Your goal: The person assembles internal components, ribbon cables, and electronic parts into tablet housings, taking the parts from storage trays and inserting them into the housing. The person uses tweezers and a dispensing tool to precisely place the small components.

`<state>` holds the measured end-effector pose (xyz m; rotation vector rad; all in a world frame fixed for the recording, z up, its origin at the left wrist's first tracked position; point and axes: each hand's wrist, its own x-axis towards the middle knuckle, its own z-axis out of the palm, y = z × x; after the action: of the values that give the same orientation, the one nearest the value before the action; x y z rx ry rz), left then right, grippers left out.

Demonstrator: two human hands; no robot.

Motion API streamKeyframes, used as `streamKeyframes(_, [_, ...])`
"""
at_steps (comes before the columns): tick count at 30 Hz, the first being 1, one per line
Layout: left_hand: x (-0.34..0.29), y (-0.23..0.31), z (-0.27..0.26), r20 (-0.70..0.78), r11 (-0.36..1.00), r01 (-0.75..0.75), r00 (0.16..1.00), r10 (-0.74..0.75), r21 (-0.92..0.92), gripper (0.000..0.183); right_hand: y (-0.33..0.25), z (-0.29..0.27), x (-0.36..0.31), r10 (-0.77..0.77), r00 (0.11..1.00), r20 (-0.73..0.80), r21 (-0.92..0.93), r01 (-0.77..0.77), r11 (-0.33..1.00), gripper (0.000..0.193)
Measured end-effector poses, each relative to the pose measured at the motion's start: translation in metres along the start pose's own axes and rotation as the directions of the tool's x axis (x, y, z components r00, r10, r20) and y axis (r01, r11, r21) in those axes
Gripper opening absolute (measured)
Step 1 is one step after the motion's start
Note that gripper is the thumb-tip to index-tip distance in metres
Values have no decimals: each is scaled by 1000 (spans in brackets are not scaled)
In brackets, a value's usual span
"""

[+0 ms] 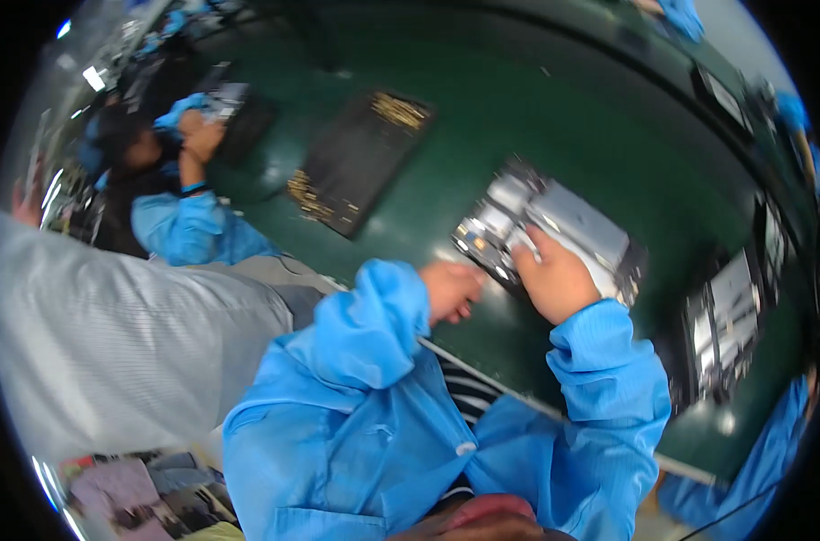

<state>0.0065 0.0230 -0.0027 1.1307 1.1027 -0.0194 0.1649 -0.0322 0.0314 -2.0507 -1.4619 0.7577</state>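
Observation:
A flat silver-and-black device with exposed inner parts (583, 225) lies at an angle on the green table, blurred by motion. My right hand (559, 278) reaches over its near side, thumb and fingers drawn together in a pinch against its middle. Whatever is between those fingertips is too small to make out. Just left of the device's near corner, my left hand (451, 290) is held with its fingers curled in, apart from the right hand. Its fingertips hide anything it may hold. Blue sleeves cover both my forearms.
A black mat (365, 167) with small gold-coloured pieces heaped at two ends lies farther left. Another opened device (726, 320) stands to the right. At the left a co-worker in a blue sleeve (189, 225) handles a similar unit. Green table (482, 99) surrounds these.

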Motion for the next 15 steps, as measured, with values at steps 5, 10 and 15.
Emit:
streamKeyframes(5, [3,-3,7,88,989,-46,996,34,139,27,-7,7,20,81,978,192,-176,-47,983,36])
streamKeyframes(10, [-1,-4,5,81,1000,-29,996,30,-9,35,-1,-3,11,86,993,82,-7,-86,996,34])
streamKeyframes(15, [1,-9,-7,206,967,-38,974,92,-252,49,51,-31,-38,149,923,-355,171,-93,981,31])
